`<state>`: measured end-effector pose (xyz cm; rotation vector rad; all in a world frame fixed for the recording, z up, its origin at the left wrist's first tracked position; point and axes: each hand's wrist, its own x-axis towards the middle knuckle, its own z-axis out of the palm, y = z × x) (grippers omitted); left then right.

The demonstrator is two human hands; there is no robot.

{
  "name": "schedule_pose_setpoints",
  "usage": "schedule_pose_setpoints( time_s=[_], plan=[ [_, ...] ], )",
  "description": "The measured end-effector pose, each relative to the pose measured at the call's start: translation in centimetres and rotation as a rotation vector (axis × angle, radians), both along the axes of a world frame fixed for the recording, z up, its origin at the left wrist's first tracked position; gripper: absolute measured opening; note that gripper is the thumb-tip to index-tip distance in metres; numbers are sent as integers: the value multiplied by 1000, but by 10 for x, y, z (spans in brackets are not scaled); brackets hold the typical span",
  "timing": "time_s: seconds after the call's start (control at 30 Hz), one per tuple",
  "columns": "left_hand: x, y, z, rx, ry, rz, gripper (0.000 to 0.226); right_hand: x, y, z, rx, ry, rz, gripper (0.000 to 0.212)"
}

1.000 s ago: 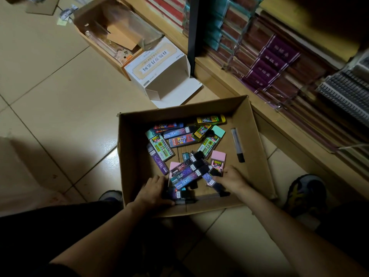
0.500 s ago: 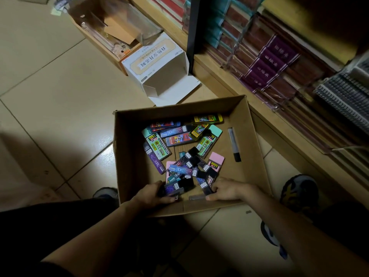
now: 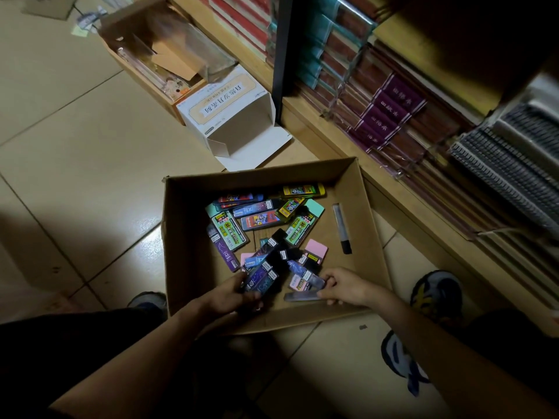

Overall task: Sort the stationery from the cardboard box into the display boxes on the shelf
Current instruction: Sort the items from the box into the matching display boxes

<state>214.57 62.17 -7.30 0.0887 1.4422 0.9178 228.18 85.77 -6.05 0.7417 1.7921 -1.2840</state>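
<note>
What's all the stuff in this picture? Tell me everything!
cardboard box: one, brown, on the floor
stationery cases: many, mixed colours, loose inside the cardboard box
white carton: one, white, floor beyond the box
second box: one, brown, beyond the carton
shelf: one, wooden, right side
purple-banded packs: several, purple, on the shelf
shoe: one, grey-yellow, right of the box
left hand: grips dark cases inside the box
right hand: pinches grey case near the front wall

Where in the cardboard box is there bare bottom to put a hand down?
Bare strips: between the left wall of the box and the cases, and right of the pen. Crowded: middle and near wall.
</note>
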Motion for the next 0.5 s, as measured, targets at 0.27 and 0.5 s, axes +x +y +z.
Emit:
schedule_pose_setpoints(
  time_s=[0.27,0.5],
  plan=[
    [1,32,32,167,-3,150,28,5,18,33,102,135,-417,26],
    [3,81,98,383,168,139,34,-12,26,103,128,406,-435,27]
  ],
)
